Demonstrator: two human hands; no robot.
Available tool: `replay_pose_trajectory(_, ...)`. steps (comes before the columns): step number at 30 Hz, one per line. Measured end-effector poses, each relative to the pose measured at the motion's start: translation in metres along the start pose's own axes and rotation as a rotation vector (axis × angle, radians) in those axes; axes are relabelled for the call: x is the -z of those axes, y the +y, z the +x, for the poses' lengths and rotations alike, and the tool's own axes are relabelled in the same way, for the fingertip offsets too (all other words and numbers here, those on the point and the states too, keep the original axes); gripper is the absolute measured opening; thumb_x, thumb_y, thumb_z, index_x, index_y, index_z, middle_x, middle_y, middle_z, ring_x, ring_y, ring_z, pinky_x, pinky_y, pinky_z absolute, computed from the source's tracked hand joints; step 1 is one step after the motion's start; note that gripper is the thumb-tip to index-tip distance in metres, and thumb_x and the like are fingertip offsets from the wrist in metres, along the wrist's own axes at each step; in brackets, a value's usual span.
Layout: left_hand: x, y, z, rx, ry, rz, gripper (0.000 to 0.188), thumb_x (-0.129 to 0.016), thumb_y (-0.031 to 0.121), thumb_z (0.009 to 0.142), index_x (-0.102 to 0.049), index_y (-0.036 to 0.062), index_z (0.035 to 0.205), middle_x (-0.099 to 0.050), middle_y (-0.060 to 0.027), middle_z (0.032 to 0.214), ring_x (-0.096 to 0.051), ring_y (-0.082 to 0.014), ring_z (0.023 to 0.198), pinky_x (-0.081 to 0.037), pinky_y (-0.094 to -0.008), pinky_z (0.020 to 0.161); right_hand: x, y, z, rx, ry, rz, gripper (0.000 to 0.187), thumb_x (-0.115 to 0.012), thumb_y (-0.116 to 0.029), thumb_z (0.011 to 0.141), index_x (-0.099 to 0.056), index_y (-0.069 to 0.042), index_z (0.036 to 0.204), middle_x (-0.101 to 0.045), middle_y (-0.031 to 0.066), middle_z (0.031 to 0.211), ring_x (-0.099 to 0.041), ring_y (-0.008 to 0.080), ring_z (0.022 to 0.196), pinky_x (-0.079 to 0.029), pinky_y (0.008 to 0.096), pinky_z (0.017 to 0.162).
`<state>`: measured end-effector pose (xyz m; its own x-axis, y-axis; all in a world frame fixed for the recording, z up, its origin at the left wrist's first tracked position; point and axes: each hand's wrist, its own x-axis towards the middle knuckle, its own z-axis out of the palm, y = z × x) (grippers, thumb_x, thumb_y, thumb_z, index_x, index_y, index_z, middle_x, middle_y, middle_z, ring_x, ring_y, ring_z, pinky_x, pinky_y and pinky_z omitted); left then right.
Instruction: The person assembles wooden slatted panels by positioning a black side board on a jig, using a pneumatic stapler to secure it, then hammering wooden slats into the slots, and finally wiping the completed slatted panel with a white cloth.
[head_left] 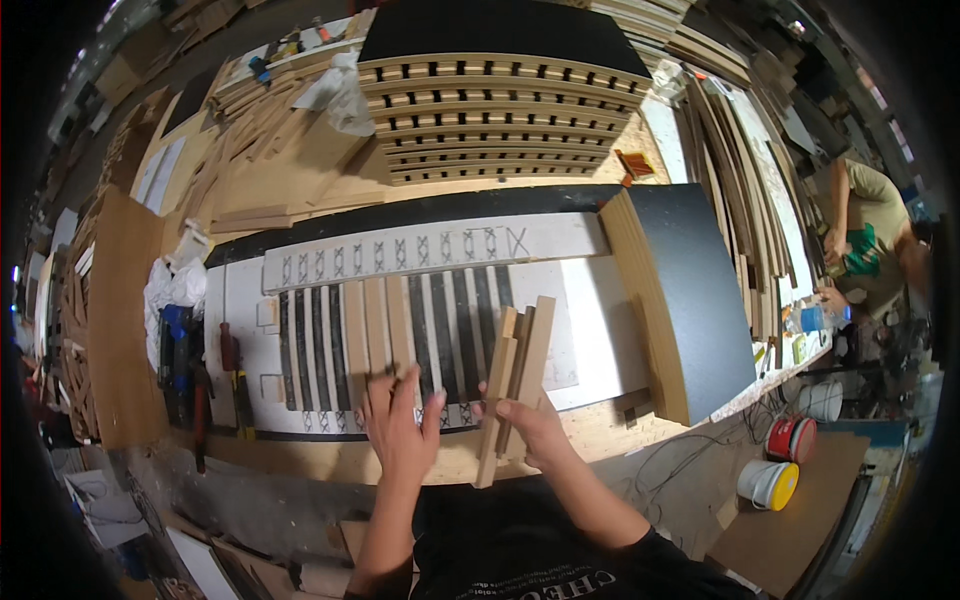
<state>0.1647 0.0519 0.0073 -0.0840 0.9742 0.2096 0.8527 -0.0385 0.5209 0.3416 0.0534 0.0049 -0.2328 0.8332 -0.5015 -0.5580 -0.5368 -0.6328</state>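
A bunch of several short wooden strips [532, 355] stands up out of my right hand [541, 437], whose fingers are closed around it. Just to its left, my left hand [402, 432] reaches forward with fingers apart, the fingertips at the near ends of light wooden strips [376, 320]. These light strips lie side by side in a row with dark strips [443, 335], narrow pale gaps between them. Behind the row lies a long white bar [345, 260] with hand-drawn crossed marks. Similar marks show along the near edge, partly hidden by my left hand.
A large stack of dark-topped panels [500, 100] rises at the back. A dark panel with a wooden edge [690, 300] bounds the right side. On the left lie a blue-and-black power tool [175, 340] and a screwdriver [229, 347]. A person [860, 230] works at far right; buckets [768, 484] stand below.
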Motion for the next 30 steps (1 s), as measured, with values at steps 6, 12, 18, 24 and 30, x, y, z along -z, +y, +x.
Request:
replay_pose_trajectory(6, -0.002, 0.024, -0.041, 0.250, -0.309, -0.754, 0.038, -0.073, 0.015, 0.077, -0.056, 0.0025, 0.109, -0.061, -0.0083, 0.084, -0.059, -0.0142, 0.066, -0.048, -0.0269, 0.062, -0.003, 0.007, 0.007, 0.024, -0.051, 0.101, 0.046, -0.057, -0.004, 0.081, -0.042, 0.003, 0.124, -0.056, 0.0148, 0.118, -0.060, 0.0242, 0.103, -0.051, 0.0358, 0.087)
replay_pose_trajectory(12, 0.016, 0.012, -0.043, 0.594, -0.348, -1.177, 0.042, -0.066, 0.003, 0.082, -0.053, 0.0022, 0.122, -0.060, -0.0066, 0.094, -0.053, -0.0076, 0.068, -0.044, -0.0201, 0.060, -0.003, 0.007, 0.006, -0.010, 0.007, -0.028, 0.042, -0.058, -0.004, 0.078, -0.047, 0.001, 0.118, -0.060, 0.0128, 0.105, -0.060, 0.0212, 0.095, -0.050, 0.0349, 0.083)
replay_pose_trajectory(18, 0.040, -0.019, -0.036, 0.298, 0.201, -0.572, 0.033, -0.069, 0.007, 0.079, -0.062, 0.0018, 0.111, -0.057, -0.0063, 0.080, -0.052, -0.0117, 0.067, -0.043, -0.0240, 0.058, -0.015, 0.017, 0.009, -0.005, -0.005, -0.077, 0.044, -0.059, 0.002, 0.077, -0.045, 0.001, 0.119, -0.061, 0.0127, 0.103, -0.061, 0.0231, 0.090, -0.050, 0.0359, 0.082)
replay_pose_trajectory(24, 0.019, -0.093, -0.028, 0.339, 0.328, -0.066, 0.034, -0.065, 0.017, 0.080, -0.062, 0.0083, 0.114, -0.055, -0.0150, 0.088, -0.056, -0.0320, 0.076, -0.047, -0.0396, 0.070, -0.033, 0.023, 0.011, -0.055, -0.030, -0.142, 0.042, -0.062, 0.002, 0.078, -0.047, 0.001, 0.117, -0.062, 0.0125, 0.102, -0.062, 0.0234, 0.087, -0.051, 0.0364, 0.081)
replay_pose_trajectory(30, 0.011, -0.094, -0.019, 0.296, 0.224, 0.172, 0.036, -0.063, 0.023, 0.082, -0.061, 0.0097, 0.116, -0.049, -0.0155, 0.094, -0.055, -0.0331, 0.081, -0.048, -0.0414, 0.072, -0.034, 0.030, 0.011, -0.058, -0.050, -0.173, 0.043, -0.064, -0.001, 0.078, -0.047, 0.001, 0.117, -0.063, 0.0130, 0.103, -0.063, 0.0241, 0.089, -0.050, 0.0371, 0.082)
